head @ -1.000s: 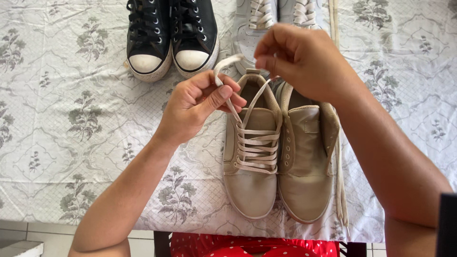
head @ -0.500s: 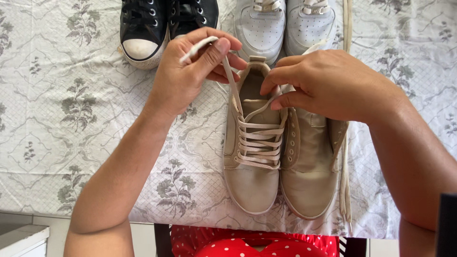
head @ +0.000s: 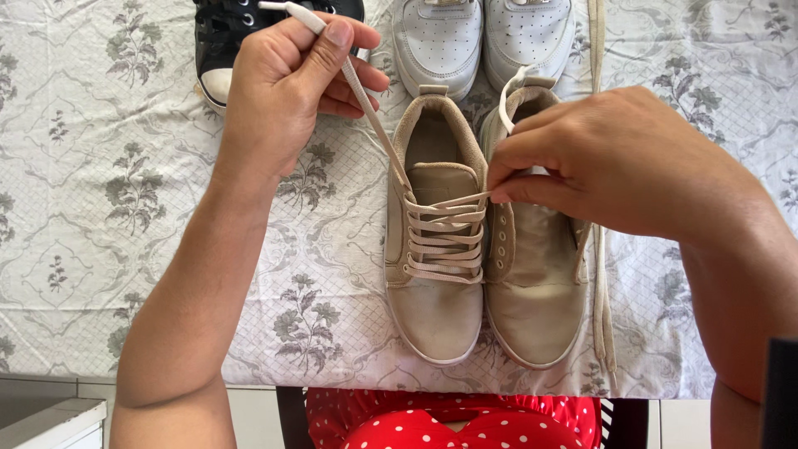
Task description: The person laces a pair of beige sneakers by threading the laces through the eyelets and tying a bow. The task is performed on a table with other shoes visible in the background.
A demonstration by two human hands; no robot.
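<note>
Pinching beige lace (head: 374, 125) taut, left hand (head: 287, 83) grip closed above laced beige shoe (head: 435, 249) on desk (head: 100, 208); right hand (head: 615, 162) grip closed on lace's other end at top eyelets.

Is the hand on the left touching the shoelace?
Touching. The head view shows the left hand pinching the beige shoelace between thumb and fingers, pulling it taut up from the laced beige shoe.

Two beige shoes (head: 482, 274) — two white (head: 482, 37) — one black (head: 229, 37).
</note>
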